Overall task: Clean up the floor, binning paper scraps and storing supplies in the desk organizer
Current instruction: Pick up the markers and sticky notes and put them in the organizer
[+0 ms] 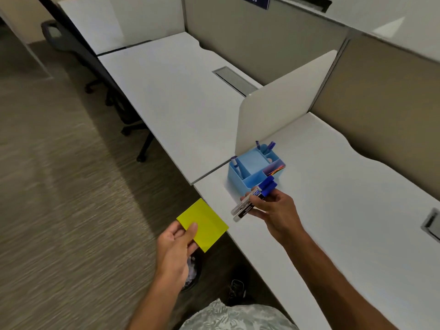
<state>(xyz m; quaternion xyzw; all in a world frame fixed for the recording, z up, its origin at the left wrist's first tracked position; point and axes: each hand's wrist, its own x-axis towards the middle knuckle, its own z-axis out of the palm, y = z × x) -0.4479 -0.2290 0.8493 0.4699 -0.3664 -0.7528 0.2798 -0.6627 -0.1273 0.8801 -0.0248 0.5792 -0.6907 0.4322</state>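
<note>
While the right hand (pixel 273 208) is clamped on two blue-capped markers (pixel 256 198) just above the white worktop (pixel 345 210), their caps point toward the blue desk organizer (pixel 252 170) at about twelve o'clock from the hand. That organizer stands on the worktop beside a white divider panel (pixel 283 101), with more blue markers upright in its compartments. At eight o'clock from the right hand, the left hand (pixel 176 248) pinches a yellow sticky-note pad (pixel 204 222) off the worktop's edge, over the carpeted floor (pixel 59 198). Directly below this hand, a bin (pixel 191 272) holds crumpled white paper.
</note>
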